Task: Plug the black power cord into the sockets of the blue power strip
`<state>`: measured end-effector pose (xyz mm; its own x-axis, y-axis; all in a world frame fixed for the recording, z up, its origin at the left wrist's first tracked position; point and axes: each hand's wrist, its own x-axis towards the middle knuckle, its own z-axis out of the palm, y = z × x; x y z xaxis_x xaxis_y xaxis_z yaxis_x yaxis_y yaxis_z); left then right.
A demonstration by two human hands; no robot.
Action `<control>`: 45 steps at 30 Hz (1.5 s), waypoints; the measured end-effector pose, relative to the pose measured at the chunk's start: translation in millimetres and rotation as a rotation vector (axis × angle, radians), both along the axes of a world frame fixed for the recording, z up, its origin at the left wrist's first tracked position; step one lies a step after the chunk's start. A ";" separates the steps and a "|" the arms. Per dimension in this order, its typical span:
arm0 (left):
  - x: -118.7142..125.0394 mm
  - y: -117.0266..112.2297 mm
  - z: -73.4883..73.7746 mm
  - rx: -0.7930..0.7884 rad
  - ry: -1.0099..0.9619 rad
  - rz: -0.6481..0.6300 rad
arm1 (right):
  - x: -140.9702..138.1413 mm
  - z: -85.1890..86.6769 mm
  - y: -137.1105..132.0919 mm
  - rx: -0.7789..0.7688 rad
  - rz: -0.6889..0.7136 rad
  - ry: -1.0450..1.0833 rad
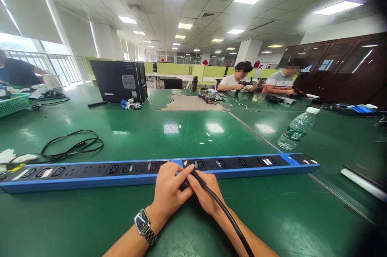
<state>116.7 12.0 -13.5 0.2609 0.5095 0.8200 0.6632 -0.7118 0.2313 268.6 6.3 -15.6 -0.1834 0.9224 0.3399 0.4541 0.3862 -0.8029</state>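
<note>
A long blue power strip [121, 170] is lying flat across the green table [169, 132], and everything else is placed from it. Both hands are meeting at the strip's near edge, about its middle. The right hand [207, 192] is closing narrowly around a black plug [193, 176], which is sitting at one of the strip's sockets; how deep it is in cannot be told. The plug's black cable [229, 218] is running back from the strip over the right forearm. The left hand [169, 190], with a watch [144, 224] on its wrist, is curling against the strip beside the plug, fingers touching both.

Behind the strip's left end a loose black cord [72, 146] is coiling on the table. Behind its right end a capped plastic water bottle [298, 128] is leaning, with clear water showing inside. Far behind the left end a green basket [13, 104] is sitting; its contents are too small to tell. Well beyond the strip's middle a black computer case [119, 81] is standing, and other people are sitting at the far side.
</note>
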 end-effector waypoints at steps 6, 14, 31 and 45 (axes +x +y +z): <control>-4.2 1.0 0.9 -0.059 -0.040 -0.020 | 13.7 8.9 8.2 -0.039 -0.185 -0.005; -6.7 1.5 0.7 -0.145 -0.103 -0.003 | 62.7 20.2 23.1 0.071 -0.643 -0.090; -6.6 1.8 0.8 -0.171 -0.144 0.003 | 59.7 6.5 30.9 0.042 -0.634 -0.335; -7.8 2.1 -1.2 -0.187 -0.165 0.012 | 56.6 -0.1 32.2 0.129 -0.631 -0.338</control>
<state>109.0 14.1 -14.7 0.1243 0.6585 0.7423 0.6141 -0.6386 0.4637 325.2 38.6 -15.7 0.2564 0.8437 0.4717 0.8369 0.0504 -0.5451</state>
